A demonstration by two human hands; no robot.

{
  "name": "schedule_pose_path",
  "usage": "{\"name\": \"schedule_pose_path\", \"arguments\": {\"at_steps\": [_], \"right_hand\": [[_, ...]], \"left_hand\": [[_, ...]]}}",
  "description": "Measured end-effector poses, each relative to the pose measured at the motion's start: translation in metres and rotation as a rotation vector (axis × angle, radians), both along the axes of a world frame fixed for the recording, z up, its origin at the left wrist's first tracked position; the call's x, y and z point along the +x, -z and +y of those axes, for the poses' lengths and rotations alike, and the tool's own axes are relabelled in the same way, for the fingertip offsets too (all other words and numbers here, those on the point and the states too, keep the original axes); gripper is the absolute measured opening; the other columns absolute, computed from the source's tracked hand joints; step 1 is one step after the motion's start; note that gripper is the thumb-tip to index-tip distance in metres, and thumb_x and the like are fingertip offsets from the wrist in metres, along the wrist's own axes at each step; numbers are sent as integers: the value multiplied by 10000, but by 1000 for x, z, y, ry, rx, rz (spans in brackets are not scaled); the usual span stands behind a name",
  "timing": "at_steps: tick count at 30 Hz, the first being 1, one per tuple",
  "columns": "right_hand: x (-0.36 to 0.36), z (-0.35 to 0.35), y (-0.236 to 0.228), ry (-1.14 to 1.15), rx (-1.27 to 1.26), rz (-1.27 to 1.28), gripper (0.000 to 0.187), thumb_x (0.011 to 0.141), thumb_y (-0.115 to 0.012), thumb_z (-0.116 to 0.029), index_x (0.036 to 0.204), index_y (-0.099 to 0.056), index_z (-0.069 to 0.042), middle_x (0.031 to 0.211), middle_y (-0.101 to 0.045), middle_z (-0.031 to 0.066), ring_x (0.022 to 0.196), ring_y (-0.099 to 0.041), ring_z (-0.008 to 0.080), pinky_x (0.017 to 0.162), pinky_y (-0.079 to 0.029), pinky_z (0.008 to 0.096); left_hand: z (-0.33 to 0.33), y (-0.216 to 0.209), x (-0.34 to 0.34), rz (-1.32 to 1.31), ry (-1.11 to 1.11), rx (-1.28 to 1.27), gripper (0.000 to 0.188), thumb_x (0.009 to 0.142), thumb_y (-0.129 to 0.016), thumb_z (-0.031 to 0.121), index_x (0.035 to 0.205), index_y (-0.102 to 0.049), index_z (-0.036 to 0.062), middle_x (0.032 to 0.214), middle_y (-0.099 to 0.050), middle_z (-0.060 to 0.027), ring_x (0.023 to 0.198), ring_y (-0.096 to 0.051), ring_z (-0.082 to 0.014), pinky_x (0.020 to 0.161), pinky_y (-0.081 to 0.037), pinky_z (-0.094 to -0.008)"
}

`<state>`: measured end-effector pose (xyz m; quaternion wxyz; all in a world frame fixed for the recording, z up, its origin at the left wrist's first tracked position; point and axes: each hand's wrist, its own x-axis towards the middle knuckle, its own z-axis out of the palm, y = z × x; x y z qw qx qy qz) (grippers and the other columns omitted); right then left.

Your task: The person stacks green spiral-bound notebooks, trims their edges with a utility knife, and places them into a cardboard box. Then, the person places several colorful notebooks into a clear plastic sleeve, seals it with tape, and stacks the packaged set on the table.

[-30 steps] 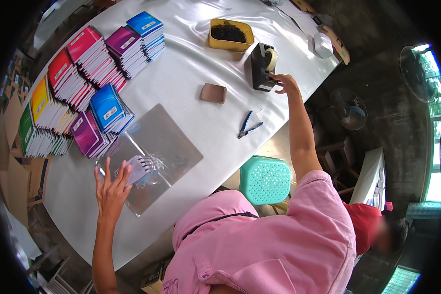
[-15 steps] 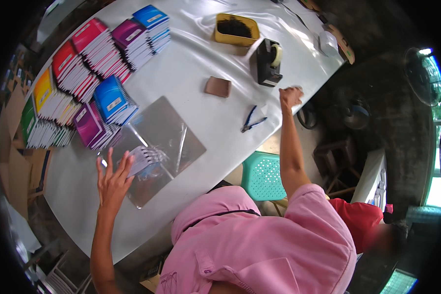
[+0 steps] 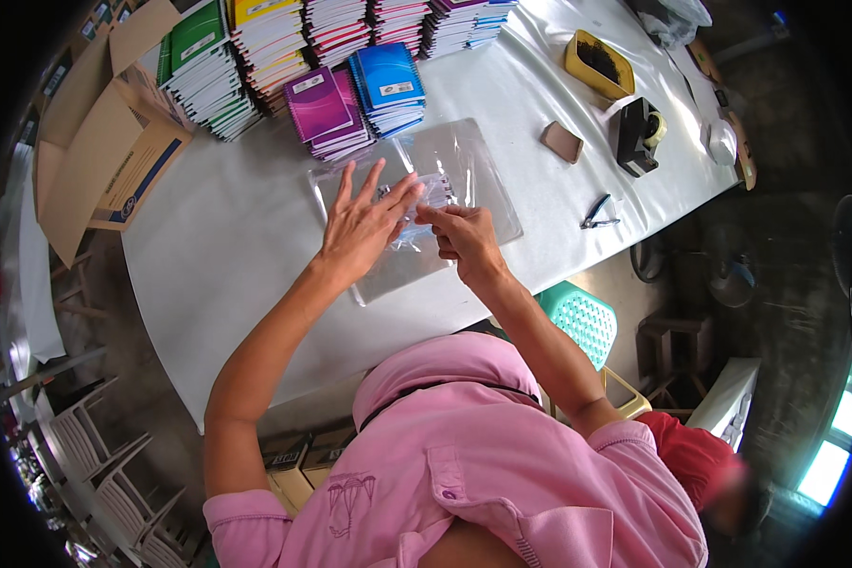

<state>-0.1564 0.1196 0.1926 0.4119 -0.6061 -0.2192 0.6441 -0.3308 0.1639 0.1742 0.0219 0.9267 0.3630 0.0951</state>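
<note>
On the white table lies a clear plastic sheet [image 3: 488, 189]. A small whitish item in crinkled clear plastic [image 3: 435, 193] rests on it, with dark marks along one side; my hands cover part of it. My left hand [image 3: 362, 229] is open, fingers spread over the sheet, fingertips beside this item. From the right, my right hand [image 3: 469, 242] meets it with thumb and forefinger pinched at the item's near edge and the other fingers curled. What the pinch holds is too small to make out. Just beyond stand short stacks of purple notebooks [image 3: 324, 102] and blue notebooks [image 3: 388, 76].
Taller notebook stacks [image 3: 265, 47] line the far side; an open cardboard box [image 3: 114, 170] is at left. Rightward are a brown block [image 3: 562, 142], blue-handled nippers [image 3: 598, 214], a tape dispenser [image 3: 639, 140] and a yellow tub [image 3: 592, 62]. A green stool [image 3: 579, 320] stands by the near edge.
My right hand has come from the table's right edge to the small item on the plastic sheet, and its fingers are now pinched. The view has swung left; my left hand stays over the sheet.
</note>
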Motion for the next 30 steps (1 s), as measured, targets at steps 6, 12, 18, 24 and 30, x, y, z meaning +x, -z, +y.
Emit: {"name": "schedule_pose_path", "arguments": {"at_steps": [6, 12, 18, 24, 30], "right_hand": [[-21, -12, 25, 141, 15, -103, 260, 830, -732, -212, 793, -658, 34, 542, -365, -71, 438, -258, 35, 412, -171, 238], [-25, -23, 42, 200, 139, -186, 293, 840, -711, -243, 746, -668, 31, 542, -456, -28, 428, -334, 51, 397, -221, 238], [-22, -29, 80, -24, 308, -772, 319, 894, -660, -286, 793, -674, 16, 518, -468, 10, 449, -408, 89, 427, -329, 293], [-1, -32, 112, -376, 346, -703, 146, 919, -609, -126, 964, -679, -6, 676, -621, 147, 618, -628, 240, 572, -473, 349], [12, -25, 125, -48, 468, -223, 294, 886, -563, 1, 1166, -539, 87, 965, -632, 205, 928, -646, 247, 824, -531, 340]], "left_hand": [[3, 11, -5, -54, 23, -10, 532, 870, -629, 260, 1371, -482, 159, 1434, -442, 17, 1326, -368, -382, 1118, -195, -580], [24, -2, 1, -106, -11, -159, 550, 867, -620, 376, 1359, -498, 163, 1403, -486, -2, 1321, -379, -364, 1092, -213, -589], [71, 33, 9, -271, 50, -989, 699, 785, -675, 507, 1359, -495, 151, 1474, -388, -55, 1335, -362, -383, 1042, -359, -520], [57, 2, 32, -45, 67, -637, 1039, 691, -758, 525, 1499, -193, 196, 1526, -269, -126, 1350, -341, -382, 1014, -422, -489], [49, 5, 37, -7, -126, -503, 1063, 674, -766, 311, 1505, -114, 201, 1517, -267, -128, 1326, -377, -373, 1009, -442, -440]]}}
